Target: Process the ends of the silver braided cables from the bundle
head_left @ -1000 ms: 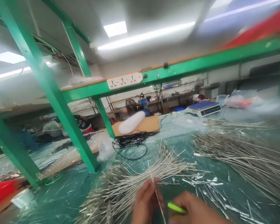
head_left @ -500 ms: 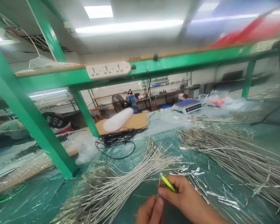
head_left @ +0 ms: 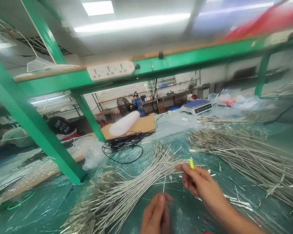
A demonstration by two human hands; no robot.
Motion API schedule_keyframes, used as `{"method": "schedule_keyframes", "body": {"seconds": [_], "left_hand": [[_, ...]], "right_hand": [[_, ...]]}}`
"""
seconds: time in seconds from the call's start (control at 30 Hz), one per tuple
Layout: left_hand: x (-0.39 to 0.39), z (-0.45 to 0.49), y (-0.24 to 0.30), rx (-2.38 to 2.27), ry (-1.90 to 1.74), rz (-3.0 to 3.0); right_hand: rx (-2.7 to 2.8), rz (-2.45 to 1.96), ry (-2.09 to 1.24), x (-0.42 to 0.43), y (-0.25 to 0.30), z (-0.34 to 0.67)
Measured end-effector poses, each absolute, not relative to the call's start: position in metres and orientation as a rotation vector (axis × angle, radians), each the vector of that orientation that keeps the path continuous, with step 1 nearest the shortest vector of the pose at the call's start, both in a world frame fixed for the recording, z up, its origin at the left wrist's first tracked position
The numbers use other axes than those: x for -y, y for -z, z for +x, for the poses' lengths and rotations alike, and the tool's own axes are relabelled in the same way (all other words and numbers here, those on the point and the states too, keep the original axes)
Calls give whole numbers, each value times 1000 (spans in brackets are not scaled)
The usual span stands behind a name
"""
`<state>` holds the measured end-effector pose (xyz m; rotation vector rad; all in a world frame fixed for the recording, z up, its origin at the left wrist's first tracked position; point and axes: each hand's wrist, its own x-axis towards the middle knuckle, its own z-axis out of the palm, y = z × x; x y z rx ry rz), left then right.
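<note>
My left hand (head_left: 156, 213) is closed on a thin silvery cable (head_left: 164, 185), whose end sticks up between thumb and forefinger. A little apart, up and to the right, my right hand (head_left: 197, 180) grips a slim tool with a bright yellow-green handle (head_left: 191, 163); most of the tool is hidden by the fingers. Beside both hands lies a large bundle of silvery braided cables (head_left: 141, 183), fanned out at both ends. My right hand's fingertips overlap the bundle's right end in the picture; whether they touch it I cannot tell.
More silvery cables (head_left: 249, 159) lie heaped at the right, with foil scraps (head_left: 241, 203) nearby. Behind are a coiled black cable (head_left: 123, 143), a scale (head_left: 197, 106) and plastic bags (head_left: 234, 100). A green post (head_left: 39, 120) rises at left. Other people sit farther back.
My right hand has drawn away from my left, up and to the right, taking the yellow-green tool along. My left hand still holds the cable, its end now in plain sight.
</note>
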<state>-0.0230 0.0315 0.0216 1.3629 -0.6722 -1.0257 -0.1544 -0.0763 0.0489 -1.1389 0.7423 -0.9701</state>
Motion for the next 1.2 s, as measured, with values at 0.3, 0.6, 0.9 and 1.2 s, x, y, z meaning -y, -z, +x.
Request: {"method": "schedule_keyframes", "body": {"seconds": [0.3, 0.6, 0.9, 1.2], "left_hand": [[-28, -13, -17, 697, 1061, 1274], [-30, -10, -21, 645, 1141, 1257], [-30, -12, -21, 659, 1121, 1283], [-32, -15, -24, 663, 1084, 1316]], "right_hand": [[-697, -1403, 946, 50, -52, -152], [-554, -1486, 968, 42, -50, -151], [-592, -1606, 1013, 43, -48, -152], [-628, -1692, 1068, 43, -48, -153]]}}
